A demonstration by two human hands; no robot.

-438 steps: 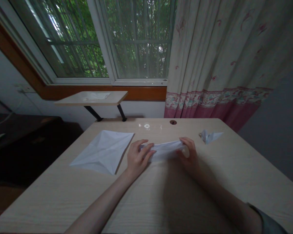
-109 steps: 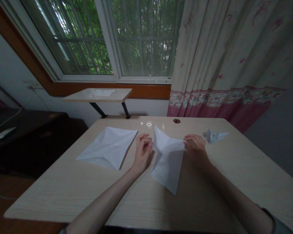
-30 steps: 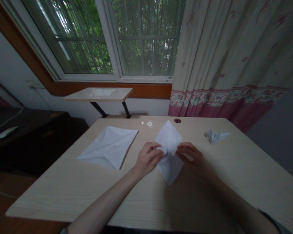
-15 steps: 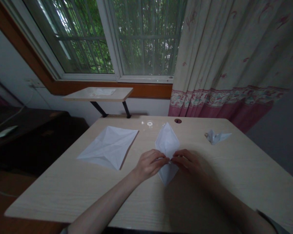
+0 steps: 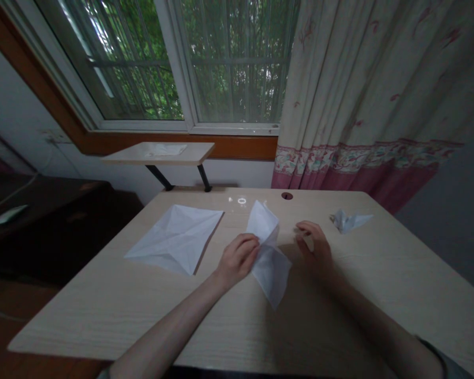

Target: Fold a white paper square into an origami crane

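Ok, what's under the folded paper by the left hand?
The folded white paper sits on the pale wood desk, with the left hand on its edge. The desk directly beneath it is covered, so anything there cannot be seen.

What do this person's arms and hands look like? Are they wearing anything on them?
Both forearms are bare, and the left hand and right hand wear no gloves. No watch or bracelet shows. A dark greyish sleeve edge appears near the right elbow.
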